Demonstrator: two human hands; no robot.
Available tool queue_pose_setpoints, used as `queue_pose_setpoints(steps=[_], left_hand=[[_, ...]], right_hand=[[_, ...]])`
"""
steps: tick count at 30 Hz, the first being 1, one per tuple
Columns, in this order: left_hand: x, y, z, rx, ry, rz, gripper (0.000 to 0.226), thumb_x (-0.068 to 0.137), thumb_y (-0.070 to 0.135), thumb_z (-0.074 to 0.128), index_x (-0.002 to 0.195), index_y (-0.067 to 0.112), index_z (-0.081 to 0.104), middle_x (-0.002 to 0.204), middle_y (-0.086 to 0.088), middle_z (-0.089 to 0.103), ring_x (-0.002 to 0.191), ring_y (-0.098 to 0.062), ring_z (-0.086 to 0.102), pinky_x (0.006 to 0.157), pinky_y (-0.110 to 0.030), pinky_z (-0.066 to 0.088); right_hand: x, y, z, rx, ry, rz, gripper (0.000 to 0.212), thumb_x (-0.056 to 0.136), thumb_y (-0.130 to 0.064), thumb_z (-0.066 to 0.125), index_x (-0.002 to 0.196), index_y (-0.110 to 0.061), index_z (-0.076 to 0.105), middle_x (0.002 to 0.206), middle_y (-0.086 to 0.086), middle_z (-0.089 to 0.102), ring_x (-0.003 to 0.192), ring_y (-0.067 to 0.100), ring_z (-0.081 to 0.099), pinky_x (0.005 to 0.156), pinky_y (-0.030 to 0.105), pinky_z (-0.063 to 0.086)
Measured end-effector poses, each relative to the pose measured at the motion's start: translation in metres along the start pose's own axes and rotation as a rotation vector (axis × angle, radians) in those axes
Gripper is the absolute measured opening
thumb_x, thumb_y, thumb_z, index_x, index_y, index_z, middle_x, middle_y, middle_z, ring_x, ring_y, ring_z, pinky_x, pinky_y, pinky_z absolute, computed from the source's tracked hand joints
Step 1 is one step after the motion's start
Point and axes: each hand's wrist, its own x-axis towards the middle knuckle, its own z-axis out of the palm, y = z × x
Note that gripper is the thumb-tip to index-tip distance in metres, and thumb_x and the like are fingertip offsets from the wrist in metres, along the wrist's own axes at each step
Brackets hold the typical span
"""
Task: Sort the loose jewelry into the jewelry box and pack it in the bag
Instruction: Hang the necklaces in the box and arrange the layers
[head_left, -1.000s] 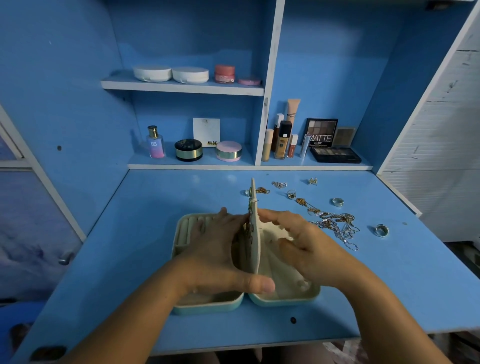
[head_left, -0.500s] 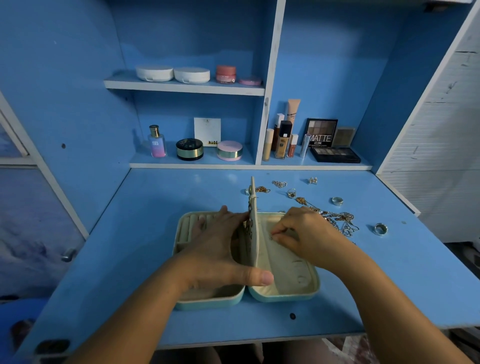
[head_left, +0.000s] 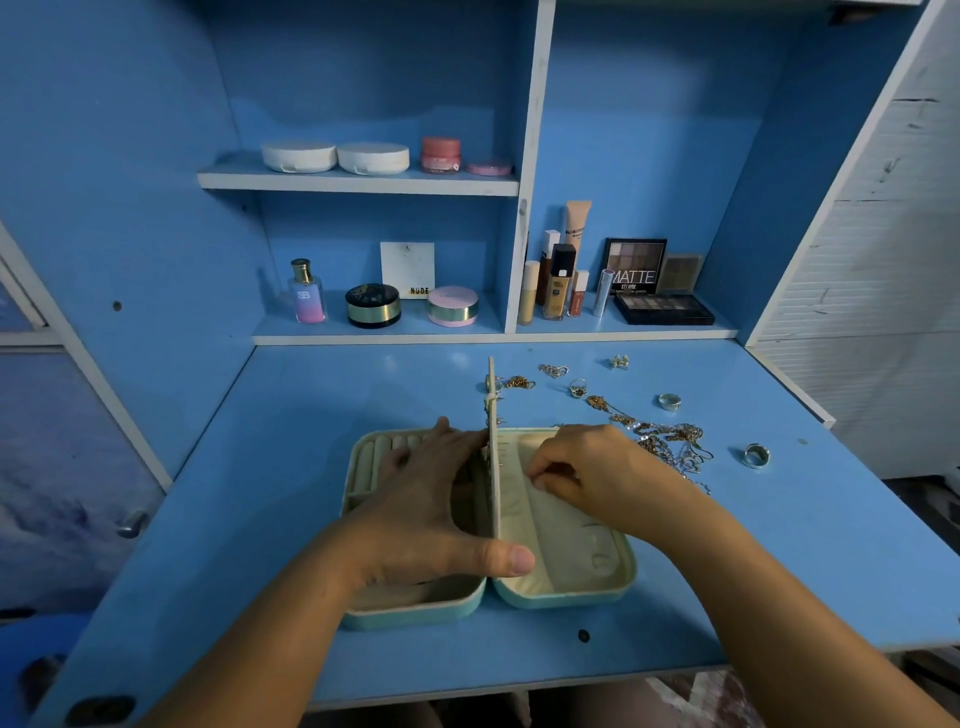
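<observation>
Right hand (head_left: 597, 478) has tightened from spread to a narrow pinch grip inside the jewelry box (head_left: 566, 600), its catch too small to tell, while the left hand (head_left: 426, 514) clasps the upright divider (head_left: 492, 410), so sorting is under way with loose chains (head_left: 670, 441) waiting just right of the box.

Your head cam is dim, with a heavy blue cast all over. Light is from overhead: two soft glare patches on the desk (head_left: 460, 359) near its back edge, and your left hand (head_left: 426, 499) throws a soft shadow into the jewelry box (head_left: 571, 597). Wide-angle bowing at the edges, so the uprights lean and the left panel curves. The centre is sharp enough to read MATTE on the palette (head_left: 635, 265). Corners are smeared, and the lower left is nearly black.
</observation>
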Motion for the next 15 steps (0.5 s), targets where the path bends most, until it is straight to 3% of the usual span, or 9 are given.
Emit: queue_pose_setpoints(steps=[7, 10, 13, 15], left_hand=[[0.001, -0.002, 0.002, -0.008, 0.029, 0.029, 0.086, 0.037, 0.081, 0.057, 0.113, 0.072, 0.018, 0.112, 0.053, -0.004, 0.127, 0.014, -0.014, 0.120, -0.038, -0.003], [0.000, -0.001, 0.002, -0.017, 0.032, 0.020, 0.089, 0.036, 0.081, 0.057, 0.116, 0.069, 0.019, 0.114, 0.051, -0.002, 0.124, 0.017, -0.016, 0.120, -0.038, -0.003], [-0.003, 0.003, 0.001, -0.024, 0.018, -0.004, 0.087, 0.033, 0.080, 0.055, 0.112, 0.070, 0.017, 0.103, 0.054, -0.008, 0.106, 0.025, -0.011, 0.118, -0.035, -0.001], [-0.004, 0.005, 0.001, -0.025, 0.008, -0.012, 0.086, 0.033, 0.080, 0.054, 0.110, 0.070, 0.017, 0.102, 0.053, -0.011, 0.106, 0.023, -0.010, 0.118, -0.035, 0.001]], right_hand=[[0.004, -0.001, 0.008, -0.031, -0.013, 0.027, 0.013, 0.091, -0.020, 0.055, 0.091, -0.013, 0.066, 0.091, 0.000, 0.057, 0.081, 0.017, 0.056, 0.078, 0.033, 0.050], [0.002, -0.006, 0.015, 0.018, 0.079, 0.082, 0.013, 0.093, -0.021, 0.053, 0.089, -0.013, 0.062, 0.088, -0.002, 0.055, 0.078, 0.014, 0.053, 0.071, 0.024, 0.045], [0.005, -0.020, 0.015, 0.369, 0.275, 0.337, 0.010, 0.092, -0.025, 0.056, 0.085, -0.022, 0.063, 0.077, -0.006, 0.064, 0.067, 0.010, 0.058, 0.061, 0.020, 0.047], [0.010, -0.031, 0.016, 0.726, 0.294, 0.544, 0.013, 0.092, -0.022, 0.058, 0.083, -0.018, 0.065, 0.069, -0.002, 0.067, 0.056, 0.008, 0.058, 0.058, 0.023, 0.052]])
